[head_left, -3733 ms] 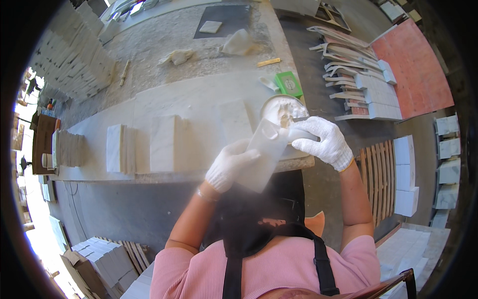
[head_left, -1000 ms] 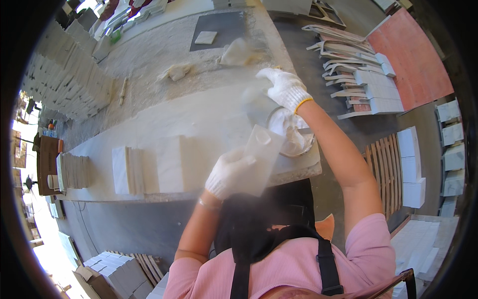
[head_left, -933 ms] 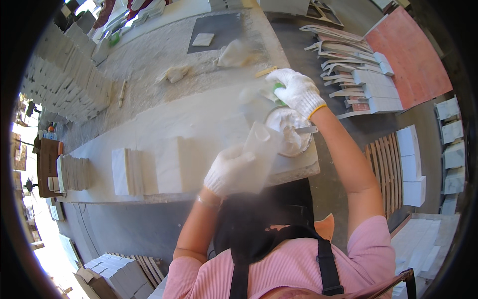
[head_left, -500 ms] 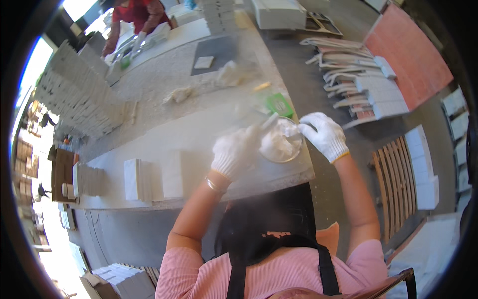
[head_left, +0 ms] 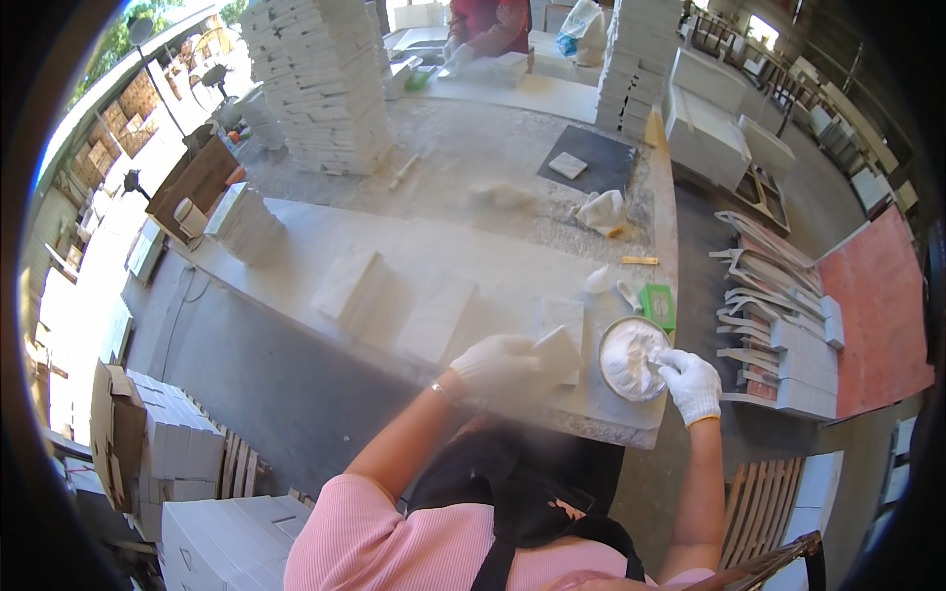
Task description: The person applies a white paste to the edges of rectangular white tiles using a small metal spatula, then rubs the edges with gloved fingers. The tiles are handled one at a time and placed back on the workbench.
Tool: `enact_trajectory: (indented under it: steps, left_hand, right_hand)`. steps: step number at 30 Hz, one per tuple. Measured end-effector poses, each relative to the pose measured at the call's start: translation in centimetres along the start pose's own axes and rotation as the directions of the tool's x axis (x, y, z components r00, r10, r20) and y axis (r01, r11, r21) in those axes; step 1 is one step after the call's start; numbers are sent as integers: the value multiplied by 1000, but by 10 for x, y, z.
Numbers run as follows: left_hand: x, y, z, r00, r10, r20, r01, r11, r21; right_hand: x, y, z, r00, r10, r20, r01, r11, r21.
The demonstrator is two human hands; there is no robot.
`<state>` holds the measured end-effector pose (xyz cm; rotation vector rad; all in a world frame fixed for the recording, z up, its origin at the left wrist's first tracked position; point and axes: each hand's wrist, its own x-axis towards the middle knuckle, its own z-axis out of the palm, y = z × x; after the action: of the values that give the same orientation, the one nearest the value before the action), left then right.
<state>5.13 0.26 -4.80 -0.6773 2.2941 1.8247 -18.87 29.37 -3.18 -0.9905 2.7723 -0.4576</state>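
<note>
Head view: white-gloved left hand (head_left: 498, 366) of mine out in front, fingers wrapped around a flat, rectangular white stone tile (head_left: 559, 353), holding it tilted over the near edge of the dusty, pale worktop (head_left: 473, 148). Over to the right hand (head_left: 690, 384), also in a white knitted glove: fingertips drawn together at the near-right rim of a round, shallow bowl (head_left: 602, 366), and the glove hides what's between them, so I can't tell whether they grip anything. Inside the bowl, thick white paste (head_left: 629, 353), heaped and swirled. Just behind the held tile, another pale rectangular tile (head_left: 564, 312) lies flat on the worktop.

Beyond the bowl, a bright green box (head_left: 657, 307), with a small white scoop-like tool (head_left: 628, 294) right at its left, and a short yellow strip (head_left: 640, 260) farther back. Past that, a crumpled white cloth (head_left: 603, 212), and near it a dark, flat sheet (head_left: 606, 180) carrying a small white tile (head_left: 568, 164). Off to my left, upright white tiles stand in a row (head_left: 345, 284), softened by haze. Across the worktop, a co-worker in red (head_left: 490, 25), gloved hands lowered over pale pieces.
</note>
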Motion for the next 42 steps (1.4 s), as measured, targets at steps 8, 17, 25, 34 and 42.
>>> enact_trajectory:
  steps: [8, 17, 25, 34, 42]
  left_hand:
    - [21, -20, -5, 882, 450, 141, -438, 670, 599]
    - [19, 11, 12, 977, 209, -32, -124, 688, 715]
    - [26, -11, 33, 947, 302, -114, -134, 690, 711]
    - [20, -3, 16, 945, 327, 2, -226, 648, 728]
    - [37, -13, 14, 828, 530, 183, -455, 445, 771]
  right_hand:
    - [-15, -24, -8, 995, 16, 100, 28, 906, -423]
    - [-48, -9, -11, 938, -27, -346, -70, 962, -265]
    - [-98, -27, 6, 883, 65, -465, 33, 979, 202]
    - [-143, -37, 28, 906, 183, -382, 31, 870, 491]
    - [-153, -44, 62, 952, 297, -76, -128, 610, 782]
